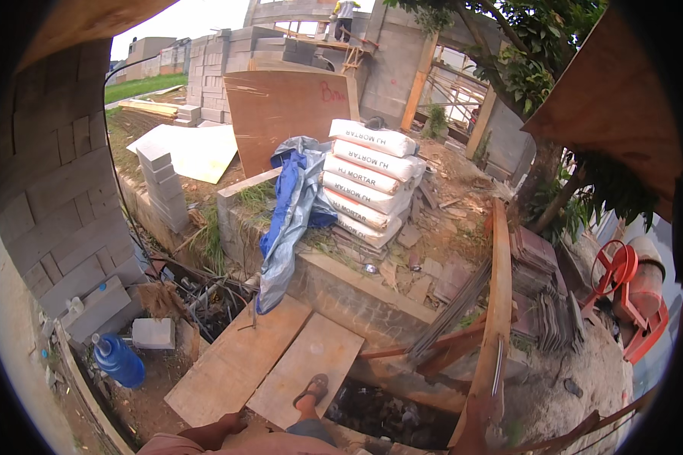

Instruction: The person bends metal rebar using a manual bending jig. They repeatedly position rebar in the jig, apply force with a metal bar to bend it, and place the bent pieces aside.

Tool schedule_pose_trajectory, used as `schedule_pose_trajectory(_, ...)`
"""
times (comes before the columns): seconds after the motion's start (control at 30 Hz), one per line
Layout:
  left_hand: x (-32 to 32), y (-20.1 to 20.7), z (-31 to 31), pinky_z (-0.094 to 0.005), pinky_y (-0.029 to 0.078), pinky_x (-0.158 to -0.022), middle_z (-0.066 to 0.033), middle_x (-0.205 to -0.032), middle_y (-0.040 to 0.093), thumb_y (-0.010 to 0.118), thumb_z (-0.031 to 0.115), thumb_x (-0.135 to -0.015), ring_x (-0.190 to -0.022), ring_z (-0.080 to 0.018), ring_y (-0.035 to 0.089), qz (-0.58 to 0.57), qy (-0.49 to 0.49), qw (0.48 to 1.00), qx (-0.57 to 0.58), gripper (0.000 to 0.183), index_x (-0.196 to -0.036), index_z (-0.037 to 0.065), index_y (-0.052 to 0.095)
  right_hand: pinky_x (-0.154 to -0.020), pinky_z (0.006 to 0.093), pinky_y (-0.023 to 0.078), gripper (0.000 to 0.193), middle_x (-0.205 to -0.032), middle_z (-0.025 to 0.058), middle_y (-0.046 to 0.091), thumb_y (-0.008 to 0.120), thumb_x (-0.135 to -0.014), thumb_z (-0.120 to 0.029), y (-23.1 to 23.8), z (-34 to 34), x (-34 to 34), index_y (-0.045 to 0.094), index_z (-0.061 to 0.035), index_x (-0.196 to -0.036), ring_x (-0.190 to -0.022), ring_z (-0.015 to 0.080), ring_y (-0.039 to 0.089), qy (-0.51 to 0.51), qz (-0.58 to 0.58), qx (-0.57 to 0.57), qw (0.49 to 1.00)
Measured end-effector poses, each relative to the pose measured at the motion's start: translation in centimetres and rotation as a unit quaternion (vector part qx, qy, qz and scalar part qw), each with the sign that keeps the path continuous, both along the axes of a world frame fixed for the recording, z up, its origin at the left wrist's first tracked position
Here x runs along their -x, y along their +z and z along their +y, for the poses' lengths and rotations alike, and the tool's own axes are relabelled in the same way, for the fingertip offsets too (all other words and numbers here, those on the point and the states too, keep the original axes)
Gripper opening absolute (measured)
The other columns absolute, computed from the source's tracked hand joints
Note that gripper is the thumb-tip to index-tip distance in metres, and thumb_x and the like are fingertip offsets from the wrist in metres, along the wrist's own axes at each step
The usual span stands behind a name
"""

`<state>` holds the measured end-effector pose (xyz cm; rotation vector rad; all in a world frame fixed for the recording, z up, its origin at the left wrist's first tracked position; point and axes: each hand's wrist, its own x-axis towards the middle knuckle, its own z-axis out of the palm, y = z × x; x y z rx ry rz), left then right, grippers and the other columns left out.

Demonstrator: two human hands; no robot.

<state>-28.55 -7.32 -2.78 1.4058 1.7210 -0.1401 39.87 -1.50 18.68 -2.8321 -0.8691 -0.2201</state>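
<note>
Wooden planks [269, 364] under sandalled foot [312, 389], white stacked sacks [372, 182] beyond; hands' fingers out of view.

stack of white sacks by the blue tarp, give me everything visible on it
The stack of white sacks is about six plump, paper-like bags laid flat one on another, short ends facing the camera, each with dark print. The pile leans slightly, with the upper sacks shifted right. It sits on dirt atop a low concrete ledge, in front of a brown plywood sheet. A blue and grey tarp drapes against its left side. No hand touches it.
</note>
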Motion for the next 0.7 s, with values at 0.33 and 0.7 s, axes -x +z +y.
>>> schedule_pose_trajectory(0.33, 0.2, -0.4, 0.6, -0.0405, 0.048, -0.095, -0.0237, -0.121, 0.06, 0.064, 0.044, -0.078, -0.112, -0.0359, 0.059, 0.019, -0.003, 1.0, 0.01, 0.065, -0.127, 0.002, 0.055, -0.099, 0.0478, 0.044, 0.069, -0.129, 0.0244, 0.046, 0.07, -0.076, -0.028, 1.7, 0.0, 1.7, 0.044, 0.0009, -0.133, -0.117, 0.0411, 0.051, 0.003, 0.021, -0.004, 1.0)
schedule_pose_trajectory(0.7, 0.2, -0.4, 0.2, -0.0402, 0.047, -0.095, -0.0241, -0.12, 0.06, 0.064, 0.044, -0.079, -0.111, -0.0361, 0.06, 0.008, -0.014, 1.0, 0.003, 0.066, -0.129, 0.002, 0.053, -0.1, 0.0488, 0.042, 0.066, -0.129, 0.0249, 0.045, 0.069, -0.076, -0.031, 3.0, 0.0, 2.9, 0.047, -0.0001, -0.13, -0.117, 0.0415, 0.05, -0.018, 0.033, 0.008, 0.999)
